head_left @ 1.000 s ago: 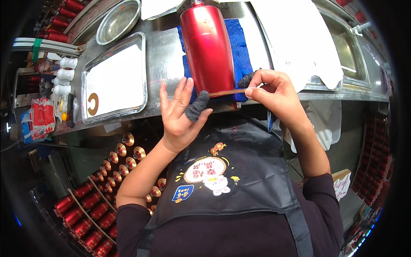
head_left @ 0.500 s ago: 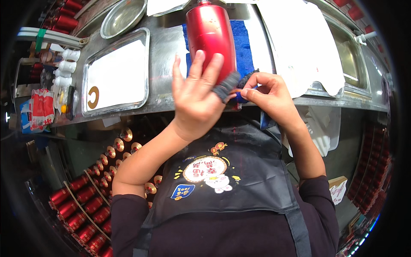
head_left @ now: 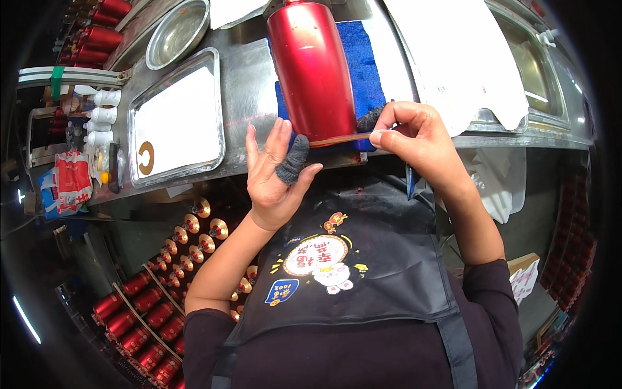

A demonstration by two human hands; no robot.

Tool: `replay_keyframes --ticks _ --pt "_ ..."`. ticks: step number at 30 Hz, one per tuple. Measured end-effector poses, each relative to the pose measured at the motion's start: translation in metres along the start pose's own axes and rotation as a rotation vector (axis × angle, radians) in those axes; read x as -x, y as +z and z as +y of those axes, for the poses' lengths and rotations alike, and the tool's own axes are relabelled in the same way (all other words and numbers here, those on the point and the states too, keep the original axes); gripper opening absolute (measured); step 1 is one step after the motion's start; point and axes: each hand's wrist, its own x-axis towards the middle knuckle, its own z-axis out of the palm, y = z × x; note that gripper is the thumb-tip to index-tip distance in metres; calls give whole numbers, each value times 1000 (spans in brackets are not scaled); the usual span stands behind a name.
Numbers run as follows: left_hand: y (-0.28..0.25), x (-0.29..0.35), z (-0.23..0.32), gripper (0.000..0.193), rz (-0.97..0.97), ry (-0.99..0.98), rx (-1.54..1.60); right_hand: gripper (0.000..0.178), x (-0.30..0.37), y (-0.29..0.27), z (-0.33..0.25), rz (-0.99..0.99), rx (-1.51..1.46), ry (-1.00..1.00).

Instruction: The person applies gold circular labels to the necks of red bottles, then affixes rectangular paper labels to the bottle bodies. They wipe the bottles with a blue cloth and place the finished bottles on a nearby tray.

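Observation:
A glossy red bottle (head_left: 311, 71) lies on its side on a blue cloth (head_left: 364, 61), its broad end toward me. Across that near end stretches a thin gold-brown strip (head_left: 342, 139). The strip's right end is pinched between the thumb and fingers of my right hand (head_left: 418, 142). Spread fingers mark my left hand (head_left: 271, 178), beside the bottle's near left edge; it holds nothing. A dark grey knitted finger cover (head_left: 295, 160) sits on one left finger, and another shows on my right hand. The strip's left end lies near that left finger cover; whether they touch is unclear.
To the left, a metal tray (head_left: 219, 107) carries a white sheet with a C-shaped gold piece (head_left: 146, 157). A round metal bowl (head_left: 176, 35) stands behind it. White sheets (head_left: 453, 58) cover the right side. Several red bottles (head_left: 133, 318) stand in rows below the bench's left.
My left hand has come off the bottle, moving down and left. The strip between the hands now shows much more of its length, while my right hand keeps its pinch.

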Motion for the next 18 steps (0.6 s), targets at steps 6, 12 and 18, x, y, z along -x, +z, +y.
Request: replay_keyframes --ticks 6,12,18 --pt "-3 -25 12 39 12 110 -159 11 -6 -1 6 15 25 10" --pt "11 -53 23 18 -26 234 -341 11 -12 1 11 -3 45 1" --pt "11 -42 8 63 121 -40 1 11 -11 1 11 -14 49 -29"
